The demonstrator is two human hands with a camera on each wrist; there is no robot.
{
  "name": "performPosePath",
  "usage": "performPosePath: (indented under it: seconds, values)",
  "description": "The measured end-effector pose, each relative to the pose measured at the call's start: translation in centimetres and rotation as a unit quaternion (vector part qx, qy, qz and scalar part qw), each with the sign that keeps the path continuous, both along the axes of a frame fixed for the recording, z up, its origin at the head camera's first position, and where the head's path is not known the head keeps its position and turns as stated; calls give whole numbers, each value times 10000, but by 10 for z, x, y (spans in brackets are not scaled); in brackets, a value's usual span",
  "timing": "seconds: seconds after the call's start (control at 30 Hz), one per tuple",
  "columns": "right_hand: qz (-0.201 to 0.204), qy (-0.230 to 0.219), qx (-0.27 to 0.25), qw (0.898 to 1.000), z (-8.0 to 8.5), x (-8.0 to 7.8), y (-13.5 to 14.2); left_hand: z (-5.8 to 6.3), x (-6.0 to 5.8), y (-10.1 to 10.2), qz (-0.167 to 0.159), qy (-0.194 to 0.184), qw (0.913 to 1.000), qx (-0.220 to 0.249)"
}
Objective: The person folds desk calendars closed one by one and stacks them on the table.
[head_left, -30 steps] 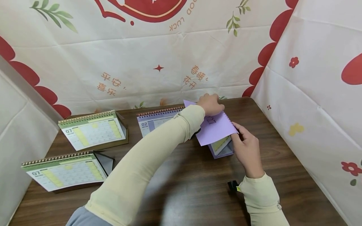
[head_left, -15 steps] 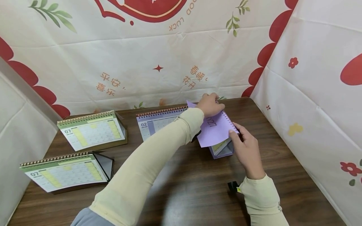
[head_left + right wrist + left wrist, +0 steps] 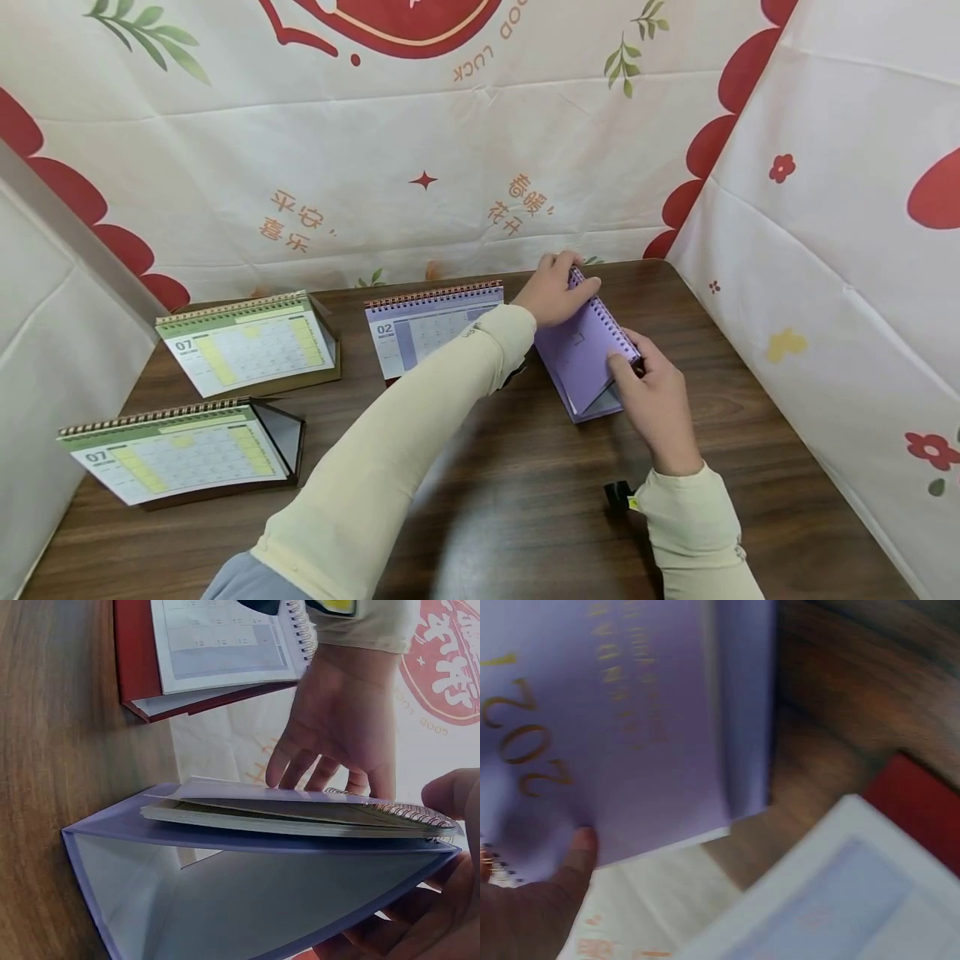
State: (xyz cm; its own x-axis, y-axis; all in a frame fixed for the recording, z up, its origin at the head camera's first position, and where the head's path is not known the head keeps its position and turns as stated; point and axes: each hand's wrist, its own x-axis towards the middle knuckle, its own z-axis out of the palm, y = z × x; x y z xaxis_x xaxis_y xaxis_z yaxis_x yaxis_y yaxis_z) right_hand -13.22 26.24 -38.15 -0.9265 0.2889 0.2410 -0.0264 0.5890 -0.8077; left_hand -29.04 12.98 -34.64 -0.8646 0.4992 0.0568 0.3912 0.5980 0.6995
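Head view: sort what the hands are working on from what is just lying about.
In hand:
purple desk calendar
left hand, gripping its far spiral end
right hand, gripping its near corner

Lying about:
02 calendar
two green 07 calendars
small black thing by the right sleeve

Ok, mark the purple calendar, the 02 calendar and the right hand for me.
purple calendar [image 3: 581, 358], head view, on its front cover.
02 calendar [image 3: 431, 329], head view, on the date grid.
right hand [image 3: 656, 400], head view, on the back of the hand.
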Motion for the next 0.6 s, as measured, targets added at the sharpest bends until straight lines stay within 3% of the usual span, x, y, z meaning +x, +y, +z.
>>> performPosePath:
  seconds: [0.27, 0.6]
  values:
    - [-372, -9, 40, 9993, -8, 5, 1, -19, -5, -4, -240, 265, 9990, 273]
    - [-1162, 632, 27, 9912, -15, 16, 12, -34, -4, -7, -173, 378, 9979, 505]
